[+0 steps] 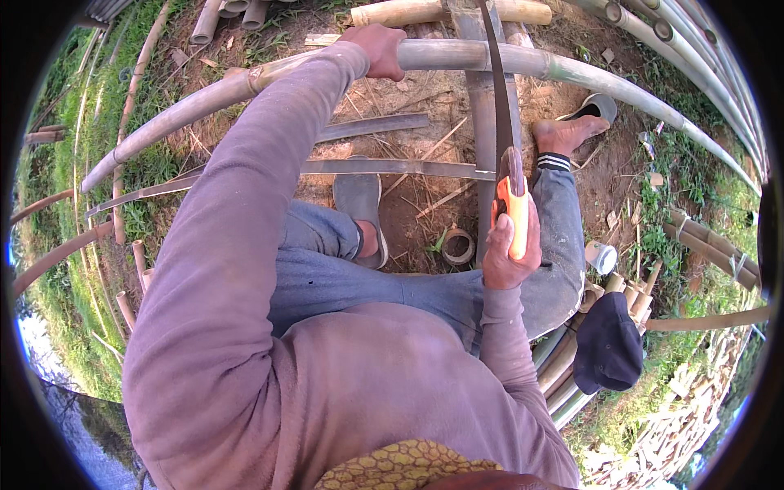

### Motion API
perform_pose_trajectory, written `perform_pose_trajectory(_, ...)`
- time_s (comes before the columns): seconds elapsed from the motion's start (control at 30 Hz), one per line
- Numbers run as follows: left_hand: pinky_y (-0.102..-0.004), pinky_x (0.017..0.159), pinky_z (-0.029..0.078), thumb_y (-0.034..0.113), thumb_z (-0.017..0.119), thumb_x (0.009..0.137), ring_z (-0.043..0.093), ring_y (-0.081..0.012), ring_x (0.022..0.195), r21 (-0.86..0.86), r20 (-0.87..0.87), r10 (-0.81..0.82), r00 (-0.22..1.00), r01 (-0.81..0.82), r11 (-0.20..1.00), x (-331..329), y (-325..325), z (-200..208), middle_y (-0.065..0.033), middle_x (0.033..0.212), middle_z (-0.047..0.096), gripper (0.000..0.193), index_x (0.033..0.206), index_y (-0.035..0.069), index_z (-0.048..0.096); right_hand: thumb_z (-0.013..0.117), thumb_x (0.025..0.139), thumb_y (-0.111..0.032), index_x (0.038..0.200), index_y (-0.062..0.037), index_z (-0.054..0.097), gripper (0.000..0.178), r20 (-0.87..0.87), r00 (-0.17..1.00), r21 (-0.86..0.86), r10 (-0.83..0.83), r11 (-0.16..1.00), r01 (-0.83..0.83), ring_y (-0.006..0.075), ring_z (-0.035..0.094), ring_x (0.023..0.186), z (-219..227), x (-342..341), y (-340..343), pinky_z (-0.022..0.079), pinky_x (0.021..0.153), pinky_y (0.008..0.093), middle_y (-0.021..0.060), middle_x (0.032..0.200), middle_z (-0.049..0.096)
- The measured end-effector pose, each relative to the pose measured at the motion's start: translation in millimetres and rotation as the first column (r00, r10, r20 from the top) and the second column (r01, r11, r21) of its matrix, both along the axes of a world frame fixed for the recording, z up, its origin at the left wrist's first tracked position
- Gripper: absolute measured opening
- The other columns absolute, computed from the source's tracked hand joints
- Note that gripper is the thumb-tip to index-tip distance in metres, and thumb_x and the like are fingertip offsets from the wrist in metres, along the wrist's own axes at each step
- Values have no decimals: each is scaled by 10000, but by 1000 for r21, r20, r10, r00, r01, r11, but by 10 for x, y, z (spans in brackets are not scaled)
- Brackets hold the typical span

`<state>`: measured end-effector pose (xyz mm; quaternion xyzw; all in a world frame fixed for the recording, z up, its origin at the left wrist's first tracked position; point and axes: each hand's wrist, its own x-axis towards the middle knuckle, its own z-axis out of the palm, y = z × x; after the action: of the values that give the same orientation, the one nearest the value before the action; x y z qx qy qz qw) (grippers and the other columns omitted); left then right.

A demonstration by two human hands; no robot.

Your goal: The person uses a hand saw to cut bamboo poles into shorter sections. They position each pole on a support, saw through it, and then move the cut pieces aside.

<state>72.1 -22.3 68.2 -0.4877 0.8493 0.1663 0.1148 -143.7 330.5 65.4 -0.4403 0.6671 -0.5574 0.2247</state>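
A long bamboo pole [445, 55] lies crosswise ahead of me, over an upright-running wooden support [483, 106]. My left hand [377, 51] is wrapped round the pole, left of the support. In my right hand [512, 249] is the orange handle of a handsaw [500, 90]. Its dark curved blade points away from me and crosses the pole over the support. Whether the teeth touch the bamboo I cannot tell. Beneath the pole's far side, a shorter bamboo piece [408, 11] lies across the support's far end.
Split bamboo strips [367, 166] lie between me and the pole. A cut bamboo ring [457, 246] is on the ground by my legs. To the right are a white cup [601, 257], a dark cap [608, 343] on bamboo pieces, and stacked poles [678, 41] farther off.
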Motion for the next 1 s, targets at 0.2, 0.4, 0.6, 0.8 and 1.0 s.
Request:
perform_pose_trajectory(0.2,-494,944,598,413,804,762,755,-353,1064,-34,19,12,1000,-11,999,-6,163,-28,-143,1141,782,677,1358,131,653,700,1050,-284,1422,144,569,581,71,997,72,24,997,-29,305,723,1165,110,-89,443,582,1001,405,244,1287,723)
perform_pose_trajectory(0.4,-475,986,596,402,813,823,763,-325,1068,-32,21,25,999,-24,999,-50,144,66,-127,1155,786,619,1371,151,669,670,1071,-198,1439,94,585,477,-14,1000,-69,25,997,-26,182,660,978,-128,-113,-526,533,844,317,157,1197,707)
perform_pose_trajectory(0.6,-471,984,599,403,816,827,767,-312,1055,-22,17,31,999,-30,999,-11,153,63,-122,1146,786,617,1375,157,671,644,1086,-166,1448,66,589,433,-66,997,-93,30,995,-36,112,601,837,-115,-48,-591,490,711,258,105,1109,709)
perform_pose_trajectory(0.8,-465,979,600,412,820,831,768,-309,1042,-30,42,23,999,-22,999,-25,157,29,-116,1140,787,598,1352,158,675,675,1059,-130,1409,127,586,444,-7,998,-40,64,997,-64,257,696,1222,88,-67,-385,554,1036,374,214,1335,710)
perform_pose_trajectory(1.0,-485,975,590,408,818,792,749,-353,1085,-53,1,40,999,-40,998,-46,152,40,-150,1156,780,675,1380,130,640,678,1039,-75,1409,114,592,425,-30,999,-30,42,999,-43,230,716,1153,126,-82,-1027,569,1007,355,199,1309,724)
